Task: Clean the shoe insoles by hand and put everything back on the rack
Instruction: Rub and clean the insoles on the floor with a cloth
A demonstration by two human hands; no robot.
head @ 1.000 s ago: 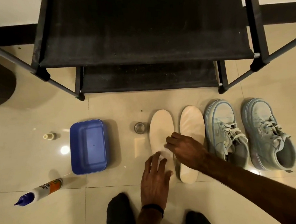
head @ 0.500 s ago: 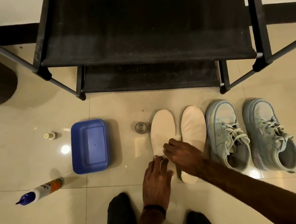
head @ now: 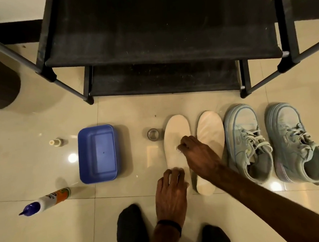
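While the person's dark-socked feet (head: pixel 130 229) stood nearest the camera, the left hand (head: pixel 171 194) lay with straight, spread fingers pressing the heel end of the left insole (head: pixel 175 138) flat to the tiled floor (head: pixel 31 231). Just beyond it the right hand (head: pixel 198 156) reached across, fingers curled and pinching what looked like a small white wad (head: pixel 176 148) against the insole's middle; what the wad was could not be told. A second insole (head: pixel 209 129) lay just beside, then two pale blue sneakers (head: pixel 248 143). To the left sat a blue tub (head: pixel 97 154), a small glass (head: pixel 153 134), and a cleaner bottle (head: pixel 46 199) on its side. Farthest off stood the black rack (head: pixel 161 46). Thin and light, the insole would likely bend and slide on the glossy tile, so pinning the heel and lifting by an edge seemed wise.
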